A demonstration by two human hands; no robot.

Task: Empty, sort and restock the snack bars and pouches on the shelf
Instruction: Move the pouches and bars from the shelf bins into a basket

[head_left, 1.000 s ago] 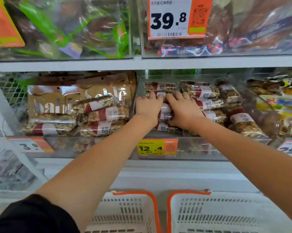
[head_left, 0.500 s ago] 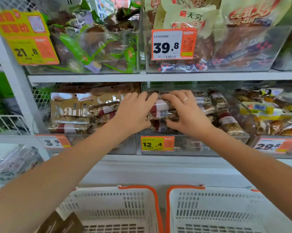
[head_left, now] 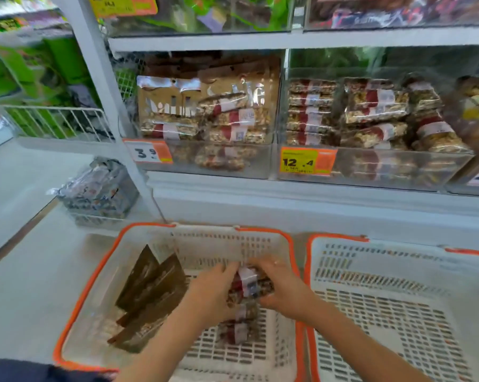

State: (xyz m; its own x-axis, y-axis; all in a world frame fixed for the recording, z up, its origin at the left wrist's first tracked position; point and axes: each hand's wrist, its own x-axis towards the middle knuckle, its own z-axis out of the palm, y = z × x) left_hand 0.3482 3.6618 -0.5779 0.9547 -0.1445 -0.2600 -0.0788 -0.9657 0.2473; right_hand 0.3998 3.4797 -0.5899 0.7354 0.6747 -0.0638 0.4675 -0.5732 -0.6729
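My left hand (head_left: 209,292) and my right hand (head_left: 284,285) hold a bundle of nut snack bars (head_left: 250,283) with red-and-white labels between them, low inside the left white basket (head_left: 95,285) with an orange rim. More of these bars (head_left: 239,330) hang or lie just under the bundle. Several brown pouches (head_left: 153,296) lean in the basket's left half. On the shelf above, a clear bin (head_left: 370,166) tagged 12.4 holds stacked bars (head_left: 373,111). The bin to its left (head_left: 183,166), tagged 3.9, holds bars (head_left: 233,122) in front of brown pouches (head_left: 166,100).
A second white basket (head_left: 398,312) stands to the right of the first, with no goods showing in it. A stack of dark wrapped packs (head_left: 97,191) sits on the white ledge at left. A white upright post (head_left: 106,89) separates the shelf sections. A wire rack (head_left: 56,122) stands far left.
Both hands lifted a bundle of bars out of the 12.4 bin and carried it down into the left basket. My view dropped from the shelf to the baskets.
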